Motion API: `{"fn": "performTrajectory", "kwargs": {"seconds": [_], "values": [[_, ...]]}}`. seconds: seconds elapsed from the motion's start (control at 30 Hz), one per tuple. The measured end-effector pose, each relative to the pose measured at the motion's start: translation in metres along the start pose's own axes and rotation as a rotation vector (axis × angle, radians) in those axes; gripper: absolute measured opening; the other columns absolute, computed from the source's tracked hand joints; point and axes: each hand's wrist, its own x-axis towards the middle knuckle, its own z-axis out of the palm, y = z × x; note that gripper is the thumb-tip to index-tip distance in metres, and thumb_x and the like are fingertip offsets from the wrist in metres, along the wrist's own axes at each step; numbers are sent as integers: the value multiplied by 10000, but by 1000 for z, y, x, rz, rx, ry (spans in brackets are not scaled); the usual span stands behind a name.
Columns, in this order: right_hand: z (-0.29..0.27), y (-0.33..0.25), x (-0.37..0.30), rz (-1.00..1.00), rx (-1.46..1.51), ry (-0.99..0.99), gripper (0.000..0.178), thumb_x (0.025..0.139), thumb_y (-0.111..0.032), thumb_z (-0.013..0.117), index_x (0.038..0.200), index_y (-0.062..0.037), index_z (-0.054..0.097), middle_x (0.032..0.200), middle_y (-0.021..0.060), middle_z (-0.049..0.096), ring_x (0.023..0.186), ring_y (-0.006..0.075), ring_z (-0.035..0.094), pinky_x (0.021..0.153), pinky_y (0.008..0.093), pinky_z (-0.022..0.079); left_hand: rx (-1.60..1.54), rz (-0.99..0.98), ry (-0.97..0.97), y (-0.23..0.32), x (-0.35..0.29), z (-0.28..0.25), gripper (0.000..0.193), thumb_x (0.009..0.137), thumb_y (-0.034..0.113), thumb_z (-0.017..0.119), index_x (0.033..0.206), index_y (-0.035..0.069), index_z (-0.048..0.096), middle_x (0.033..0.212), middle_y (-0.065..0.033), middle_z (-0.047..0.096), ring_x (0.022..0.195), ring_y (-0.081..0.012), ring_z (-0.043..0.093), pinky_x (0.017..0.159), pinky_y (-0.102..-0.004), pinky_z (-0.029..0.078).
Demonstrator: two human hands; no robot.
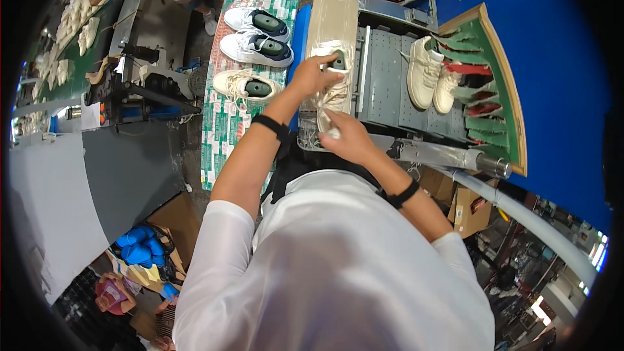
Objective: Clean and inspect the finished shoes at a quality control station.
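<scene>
A cream sneaker [333,101] with a dark green shoe last inside lies on the tan padded ledge in front of me. Its heel end points away from me and its toe is nearest my body. My left hand [314,78] grips it at the collar and upper, thumb and fingers bent over the opening. At the toe end, my right hand [349,136] is closed on the shoe's front, with its fingertips partly hidden. Loose laces show between the two hands.
On the patterned board [218,136] at left stand two white sneakers [250,45] and a cream sneaker [234,84]. Right of the ledge [333,16], a grey perforated conveyor [383,84] carries two cream sneakers [424,75] beside a green-strip curtain [484,84]. Other people work at far left.
</scene>
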Motion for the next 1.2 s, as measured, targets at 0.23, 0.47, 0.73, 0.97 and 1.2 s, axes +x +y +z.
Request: {"fn": "performTrajectory", "kwargs": {"seconds": [0.23, 0.47, 0.73, 0.97, 1.2], "values": [[-11, 70, -70, 259, 93, 361, 595, 1018, -274, 684, 1487, 73, 564, 1305, 249, 715, 1197, 324, 695, 1053, 419, 517, 101, -105, 395, 23, -39, 83, 1250, 676, 358, 977, 1636, -4, 263, 1377, -334, 617, 1296, -463, 626, 1079, -465, 527], [-18, 84, -99, 388, 158, 271, 588, 1050, -304, 648, 1507, 55, 560, 1462, 243, 645, 1303, 317, 655, 1116, 391, 473, -402, -75, 212, -28, -75, 6, 775, 705, 234, 893, 1390, 30, 592, 1176, -95, 722, 1017, -179, 693, 890, -335, 574], [-14, 85, -113, 429, 110, 311, 579, 1026, -288, 669, 1489, 49, 581, 1313, 253, 718, 1194, 327, 698, 1056, 407, 509, 448, -37, -333, -53, -156, -143, 984, 591, 124, 894, 1520, 115, 566, 1363, -147, 714, 1271, -314, 676, 1107, -412, 511], [-22, 71, -102, 368, 109, 315, 634, 904, -281, 785, 1424, 38, 614, 1093, 181, 731, 1019, 365, 718, 928, 422, 561, 775, 216, -162, -155, -159, -185, 867, 630, 62, 896, 1448, 95, 614, 1426, -238, 647, 1350, -412, 597, 1131, -476, 506], [-39, 93, -138, 513, 189, 373, 685, 916, -319, 757, 1479, 25, 573, 1105, 191, 707, 1055, 384, 693, 949, 431, 541, 485, 241, -30, 15, -30, -8, 422, 882, 89, 756, 1295, 12, 716, 1226, -195, 765, 1180, -335, 733, 1016, -413, 564]]}}
